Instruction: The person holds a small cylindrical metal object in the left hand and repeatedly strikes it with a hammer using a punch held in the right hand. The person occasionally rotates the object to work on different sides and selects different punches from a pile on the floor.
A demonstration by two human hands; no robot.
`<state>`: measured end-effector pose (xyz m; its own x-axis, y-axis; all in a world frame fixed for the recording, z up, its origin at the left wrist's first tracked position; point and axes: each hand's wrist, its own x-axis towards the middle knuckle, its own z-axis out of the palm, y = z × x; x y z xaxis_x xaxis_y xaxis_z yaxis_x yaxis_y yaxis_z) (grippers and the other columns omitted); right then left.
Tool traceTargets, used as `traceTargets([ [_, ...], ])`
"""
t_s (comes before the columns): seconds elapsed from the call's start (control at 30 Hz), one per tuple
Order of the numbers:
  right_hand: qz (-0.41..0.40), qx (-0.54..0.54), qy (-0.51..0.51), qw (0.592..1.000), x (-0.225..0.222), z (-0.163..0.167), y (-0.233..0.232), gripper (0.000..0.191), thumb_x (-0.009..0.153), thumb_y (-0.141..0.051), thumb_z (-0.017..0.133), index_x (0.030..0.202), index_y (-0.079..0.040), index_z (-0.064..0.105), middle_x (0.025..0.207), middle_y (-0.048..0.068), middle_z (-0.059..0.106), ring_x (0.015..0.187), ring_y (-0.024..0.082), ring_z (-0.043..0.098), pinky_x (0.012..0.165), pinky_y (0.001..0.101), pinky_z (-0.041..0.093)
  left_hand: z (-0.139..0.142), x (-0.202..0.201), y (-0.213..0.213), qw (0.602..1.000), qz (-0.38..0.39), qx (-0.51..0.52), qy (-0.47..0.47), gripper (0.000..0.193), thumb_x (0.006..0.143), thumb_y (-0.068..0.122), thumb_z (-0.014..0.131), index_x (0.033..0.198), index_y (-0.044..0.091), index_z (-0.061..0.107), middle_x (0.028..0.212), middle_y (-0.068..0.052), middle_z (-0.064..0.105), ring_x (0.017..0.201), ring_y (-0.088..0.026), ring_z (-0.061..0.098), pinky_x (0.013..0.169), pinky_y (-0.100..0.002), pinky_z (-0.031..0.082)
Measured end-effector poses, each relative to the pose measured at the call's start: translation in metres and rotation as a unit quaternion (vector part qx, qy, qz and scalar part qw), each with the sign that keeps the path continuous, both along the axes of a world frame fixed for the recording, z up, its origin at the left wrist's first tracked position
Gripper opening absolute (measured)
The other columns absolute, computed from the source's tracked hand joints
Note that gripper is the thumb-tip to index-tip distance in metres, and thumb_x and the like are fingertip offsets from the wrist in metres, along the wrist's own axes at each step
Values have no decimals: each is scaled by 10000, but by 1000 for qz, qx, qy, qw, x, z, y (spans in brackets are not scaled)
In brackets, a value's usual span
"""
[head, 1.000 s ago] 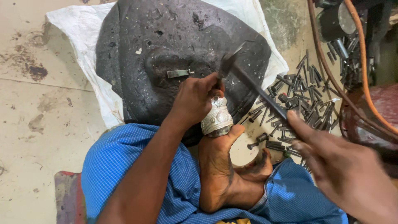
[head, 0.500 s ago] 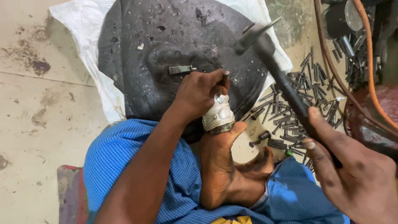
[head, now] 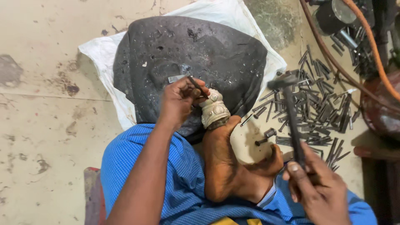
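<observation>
1. My left hand (head: 180, 102) is pinched together around a thin dark punch (head: 196, 86), whose tip slants toward the carved silver bangle (head: 213, 109).
2. The bangle lies at the near edge of the big dark stone (head: 187, 58), at about 3 o'clock from my left hand, and my bare foot (head: 219, 158) presses against it from 6 o'clock.
3. My right hand (head: 318, 187) is clamped on the handle of a hammer (head: 290, 112), whose head is lifted at 12 o'clock from that hand, well apart from the punch.
4. A small flat metal piece (head: 176, 78) rests on the stone just at 12 o'clock from my left hand.
5. A heap of loose dark punches (head: 321, 100) lies on the floor (head: 46, 125) behind the hammer.
6. A white sack (head: 216, 10) lies spread under the stone.
</observation>
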<state>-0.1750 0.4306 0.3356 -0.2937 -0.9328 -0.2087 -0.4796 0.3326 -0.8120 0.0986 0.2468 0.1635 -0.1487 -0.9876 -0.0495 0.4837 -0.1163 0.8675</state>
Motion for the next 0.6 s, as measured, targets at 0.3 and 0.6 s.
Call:
traceTargets([
  [0.3, -137, 129, -130, 974, -56, -52, 45, 487, 948, -68, 617, 1434, -45, 596, 627, 89, 556, 389, 125, 397, 348, 281, 304, -19, -59, 10, 999, 31, -15, 41, 192, 988, 1, 664, 1168, 27, 600, 981, -61, 718, 941, -176, 748, 812, -330, 641],
  [0.6, -27, 38, -8, 999, -58, -59, 43, 560, 949, -64, 600, 1506, -85, 544, 706, 28, 674, 451, 83, 539, 377, 241, 406, -29, -86, 16, 922, 99, -149, -343, 44, 956, 33, 691, 993, 11, 682, 905, -65, 740, 803, -131, 733, 730, -276, 580],
])
